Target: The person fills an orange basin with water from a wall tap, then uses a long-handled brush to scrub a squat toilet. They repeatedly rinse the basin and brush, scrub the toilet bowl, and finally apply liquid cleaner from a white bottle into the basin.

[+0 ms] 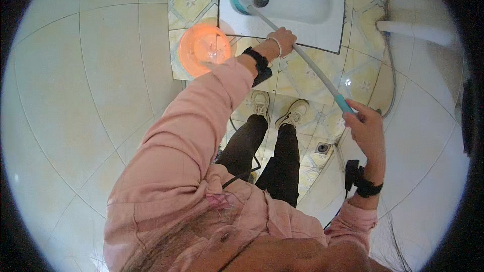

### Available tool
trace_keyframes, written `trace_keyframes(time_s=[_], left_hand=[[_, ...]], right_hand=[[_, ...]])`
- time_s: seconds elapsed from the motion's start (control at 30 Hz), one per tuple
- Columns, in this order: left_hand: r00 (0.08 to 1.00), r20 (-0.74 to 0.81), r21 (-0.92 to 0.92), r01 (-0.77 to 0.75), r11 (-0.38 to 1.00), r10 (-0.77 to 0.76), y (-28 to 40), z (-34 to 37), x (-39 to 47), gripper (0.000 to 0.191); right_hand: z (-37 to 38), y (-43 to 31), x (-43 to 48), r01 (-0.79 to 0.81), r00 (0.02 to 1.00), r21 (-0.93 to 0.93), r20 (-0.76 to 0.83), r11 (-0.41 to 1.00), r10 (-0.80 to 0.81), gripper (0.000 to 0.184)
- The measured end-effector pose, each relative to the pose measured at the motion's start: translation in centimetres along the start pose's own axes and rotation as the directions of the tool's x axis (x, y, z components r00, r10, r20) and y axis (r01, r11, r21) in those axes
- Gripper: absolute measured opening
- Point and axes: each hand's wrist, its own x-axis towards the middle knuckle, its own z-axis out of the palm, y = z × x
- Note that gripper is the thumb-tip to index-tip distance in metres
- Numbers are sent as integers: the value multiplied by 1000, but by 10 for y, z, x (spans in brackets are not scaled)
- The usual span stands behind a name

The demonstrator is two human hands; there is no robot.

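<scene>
A long-handled scrub brush (317,68) slants across the view, its pale grey pole ending in a teal grip near me. My left hand (283,41) is wrapped around the middle of the pole. At the pole's end my right hand (365,122) holds the teal grip (343,103). The brush head (239,3), white and teal, rests inside the left end of the white squat toilet (314,5). Just right of the head is the dark drain hole (261,0). The bristles' contact with the bowl is partly hidden by the head.
An orange plastic basin (185,54) stands on the tiled step, left of my left forearm. A grey hose (394,68) and a white pipe (412,30) run along the right wall. A floor drain (322,148) lies right of my shoes (293,113). Tiled walls close in on both sides.
</scene>
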Motion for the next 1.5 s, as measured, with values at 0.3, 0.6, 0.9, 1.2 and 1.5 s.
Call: trace_keyframes(time_s=[0.3,0.6,0.9,1.2,1.5], left_hand=[[955,-129,-100,254,962,-266,-17,-16,18,22],[975,-119,61,198,978,-190,1,4,-7,28],[957,-240,10,170,985,-163,1,18,-12,20],[912,-339,-151,190,970,-231,3,-4,-4,21],[844,-488,-181,149,972,-221,21,3,-5,28]], right_hand=[[43,26,40,489,798,-412,-145,769,-585,32],[51,26,6,350,914,-189,-145,917,-379,30],[48,40,11,349,934,-133,-28,928,-356,33],[10,-2,27,291,948,-241,-60,926,-314,33],[33,20,-14,366,818,-659,-109,657,-564,34]])
